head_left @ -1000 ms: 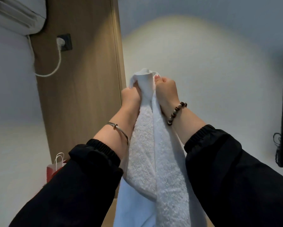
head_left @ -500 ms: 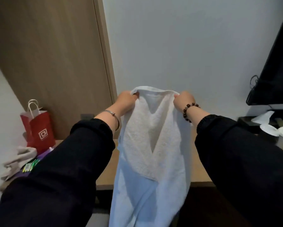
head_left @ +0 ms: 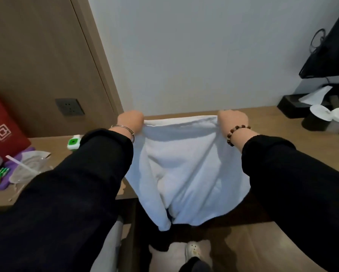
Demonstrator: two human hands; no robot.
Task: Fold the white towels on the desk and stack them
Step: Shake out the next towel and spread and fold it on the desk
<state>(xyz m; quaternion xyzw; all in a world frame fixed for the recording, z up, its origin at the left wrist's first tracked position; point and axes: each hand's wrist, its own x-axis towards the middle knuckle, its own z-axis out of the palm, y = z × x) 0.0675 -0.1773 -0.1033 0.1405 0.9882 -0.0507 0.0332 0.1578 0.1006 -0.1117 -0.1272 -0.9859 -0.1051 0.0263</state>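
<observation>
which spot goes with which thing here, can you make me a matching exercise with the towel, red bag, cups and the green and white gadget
1 white towel
2 red bag
3 cups
4 green and white gadget

a far right of the desk
b on the desk beside the left sleeve
c gripped by left hand and right hand
d far left, by the wood panel

Pairs: 1-c, 2-d, 3-a, 4-b

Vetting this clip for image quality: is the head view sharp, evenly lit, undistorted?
Head view: dim, even light, no glare; wide-angle bend tilts the wooden panel; soft fold shadows on the white towel; left hand and right hand slightly soft.
</observation>
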